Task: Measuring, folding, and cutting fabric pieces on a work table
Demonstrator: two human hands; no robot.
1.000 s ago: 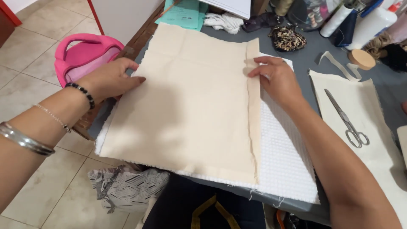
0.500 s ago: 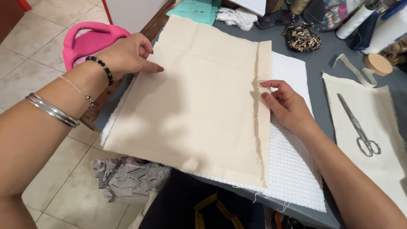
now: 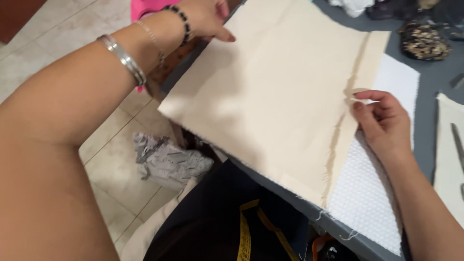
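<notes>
A cream cloth panel (image 3: pixel 280 92) lies flat on the grey table (image 3: pixel 430 72), on top of a white textured batting sheet (image 3: pixel 367 193). My left hand (image 3: pixel 205 17), with a bead bracelet and metal bangles on the wrist, rests on the cloth's far left edge, fingers together and pressing down. My right hand (image 3: pixel 379 121) pinches the frayed fold at the cloth's right side, thumb and fingers closed on the fabric edge.
Another cream piece (image 3: pixel 449 154) lies at the right with scissors (image 3: pixel 458 140) partly in view. A dark patterned bundle (image 3: pixel 425 41) sits at the back. A pink stool (image 3: pixel 145 7) and a crumpled grey rag (image 3: pixel 166 157) are on the tiled floor. A yellow tape measure (image 3: pixel 246 232) hangs below.
The view has moved in closer and tilted. My left hand slid up along the cloth's left edge; my right hand moved down the fold and now pinches it.
</notes>
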